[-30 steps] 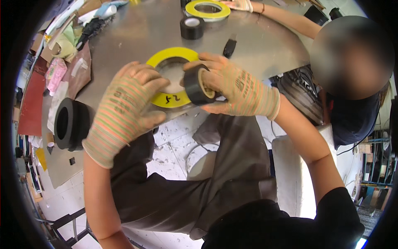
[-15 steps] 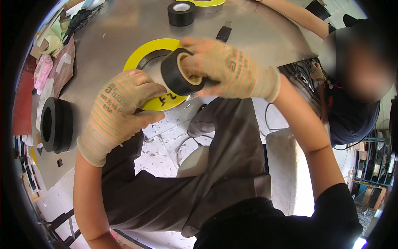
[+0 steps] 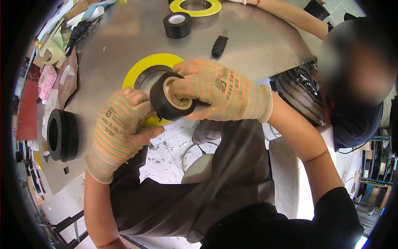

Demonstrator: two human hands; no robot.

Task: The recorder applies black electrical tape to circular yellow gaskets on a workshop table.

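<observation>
The right hand (image 3: 222, 93), in a striped knit glove, has its grip pinched on a roll of black tape (image 3: 171, 101): fingers curl over the roll's top edge and fingertips press into its pale cardboard core. The roll is held off the surface, tilted so its open core faces the camera, just above the near edge of the metal worktop (image 3: 257, 45). The left hand (image 3: 120, 130), gloved the same way, closes on the roll's left side, its fingers against the black outer wrap. Directly behind the roll a large yellow ring (image 3: 143, 68) lies flat on the worktop. Farther back sit a smaller black tape roll (image 3: 177, 25), a second yellow ring (image 3: 195, 7) and a small dark tool (image 3: 219, 43). A wide black roll (image 3: 62, 135) stands on edge at the worktop's left side. Another person sits at the right, a bare forearm (image 3: 290, 14) reaching across the far edge.
</observation>
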